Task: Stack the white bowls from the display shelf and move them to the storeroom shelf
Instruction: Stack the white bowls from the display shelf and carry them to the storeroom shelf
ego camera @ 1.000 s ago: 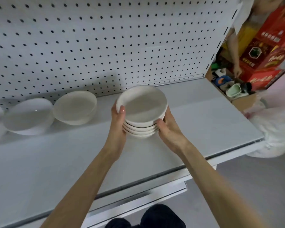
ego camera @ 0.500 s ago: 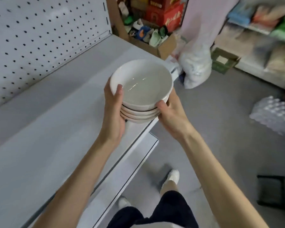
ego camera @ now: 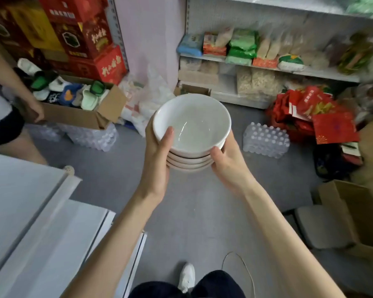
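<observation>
A stack of several white bowls (ego camera: 192, 123) hangs in mid-air over the grey floor, in the middle of the view. My left hand (ego camera: 157, 155) grips its left side, thumb hooked over the top bowl's rim. My right hand (ego camera: 226, 164) grips the right side, thumb against the stack's lower rims. The display shelf (ego camera: 24, 211) lies at the lower left, with no bowls on the part in view. A white storage shelf (ego camera: 310, 72) with food packets stands ahead on the right.
Another person (ego camera: 4, 108) stands at the left edge by a cardboard box of slippers (ego camera: 78, 100). Water-bottle packs (ego camera: 265, 139) and red bags (ego camera: 310, 110) lie on the floor. Red cartons (ego camera: 78, 37) are stacked at the back left, cardboard boxes (ego camera: 357, 214) on the right.
I have turned right, away from the display shelf, carrying the bowl stack out over the open floor. Both hands keep the same grip. The storage shelf has come into view.
</observation>
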